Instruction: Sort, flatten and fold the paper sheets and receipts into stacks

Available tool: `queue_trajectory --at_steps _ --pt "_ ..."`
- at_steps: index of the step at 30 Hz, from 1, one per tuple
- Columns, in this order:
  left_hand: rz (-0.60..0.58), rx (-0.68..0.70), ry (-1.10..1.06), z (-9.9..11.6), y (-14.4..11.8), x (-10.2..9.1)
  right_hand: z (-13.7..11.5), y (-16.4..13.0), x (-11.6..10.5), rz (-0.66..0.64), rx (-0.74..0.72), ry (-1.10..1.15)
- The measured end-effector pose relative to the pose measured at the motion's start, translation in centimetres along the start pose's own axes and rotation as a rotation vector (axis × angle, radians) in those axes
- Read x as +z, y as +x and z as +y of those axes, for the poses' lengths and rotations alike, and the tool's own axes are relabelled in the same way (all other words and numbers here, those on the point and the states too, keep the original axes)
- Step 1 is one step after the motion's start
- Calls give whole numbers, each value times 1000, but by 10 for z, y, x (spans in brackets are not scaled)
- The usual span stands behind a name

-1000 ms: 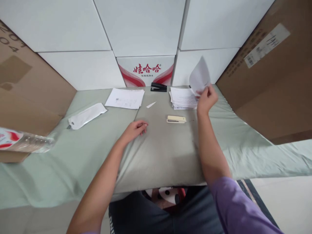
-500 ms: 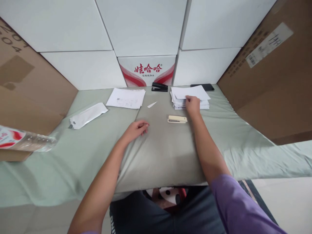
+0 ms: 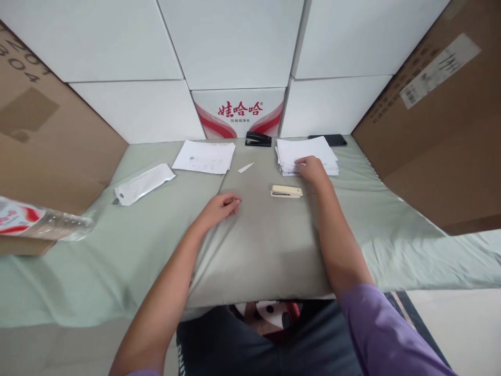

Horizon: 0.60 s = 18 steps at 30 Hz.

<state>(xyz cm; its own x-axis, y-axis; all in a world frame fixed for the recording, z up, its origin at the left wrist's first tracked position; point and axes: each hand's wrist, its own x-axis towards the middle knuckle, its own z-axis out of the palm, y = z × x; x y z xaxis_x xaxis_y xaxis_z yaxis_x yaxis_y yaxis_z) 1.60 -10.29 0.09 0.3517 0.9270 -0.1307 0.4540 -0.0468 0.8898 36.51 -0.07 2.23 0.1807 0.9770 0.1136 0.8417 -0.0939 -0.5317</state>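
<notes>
Left hand point(image 3: 219, 205): we see it resting palm down on the worktop point(image 3: 266, 245), near the front centre. Fingers loosely curled, grip narrow, nothing in it.
Worktop: covered by a pale green cloth, wrinkled toward the left and right edges.
Bottle point(image 3: 43, 224): clear plastic, lying on its side at the far left edge, well apart from both hands.
Beige stapler point(image 3: 286, 191): lies flat between the two hands, just beside the right wrist, not touched.
Right hand point(image 3: 313, 168): we see it laid on the near edge of the paper stack point(image 3: 307, 155). Fingers flat and pressing on the top sheet, grip low and narrow, nothing lifted.
Paper stack: white sheets, right of centre toward the back of the worktop, top sheet lying flat and roughly squared with those under it.
White pouch point(image 3: 144, 183): long flat packet, left of centre, angled, well apart from the left hand.
Paper scrap point(image 3: 246, 167): small white sliver, between the printed sheets and the stack.
Printed sheets point(image 3: 204, 156): a thin loose set, back left of centre.
Black stapler point(image 3: 258, 139): at the back edge, just left of the stack.
Phone point(image 3: 327, 139): dark, flat, behind the stack, partly hidden by it.
Boxes point(image 3: 238, 112): white cartons behind the worktop, one with red print; brown cartons at both sides.
</notes>
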Motion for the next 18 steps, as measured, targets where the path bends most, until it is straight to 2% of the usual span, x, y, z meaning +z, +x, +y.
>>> queue_trajectory --at_steps 2,4,6,8,9,11,13,16,18 --pt "27 8 38 0 -2 0 -1 0 -4 -50 -15 10" --pt "87 34 86 -1 -2 -1 -3 0 -8 -18 -47 44" --pt "209 74 143 -2 3 -5 -8 0 -12 67 -86 97" --pt "382 122 246 -4 15 -14 -15 -1 -17 164 -116 165" --pt "472 145 324 -4 23 -19 -19 -1 -19 206 -132 199" --pt "574 164 514 -5 43 -29 -27 -3 -24 273 -163 247" --pt "585 112 680 -5 64 -37 -34 -5 -27 304 -194 262" --pt "460 -5 791 -7 87 -41 -44 -9 -29 298 -217 260" --pt "405 -18 807 -9 92 -41 -48 -11 -28 282 -225 265"
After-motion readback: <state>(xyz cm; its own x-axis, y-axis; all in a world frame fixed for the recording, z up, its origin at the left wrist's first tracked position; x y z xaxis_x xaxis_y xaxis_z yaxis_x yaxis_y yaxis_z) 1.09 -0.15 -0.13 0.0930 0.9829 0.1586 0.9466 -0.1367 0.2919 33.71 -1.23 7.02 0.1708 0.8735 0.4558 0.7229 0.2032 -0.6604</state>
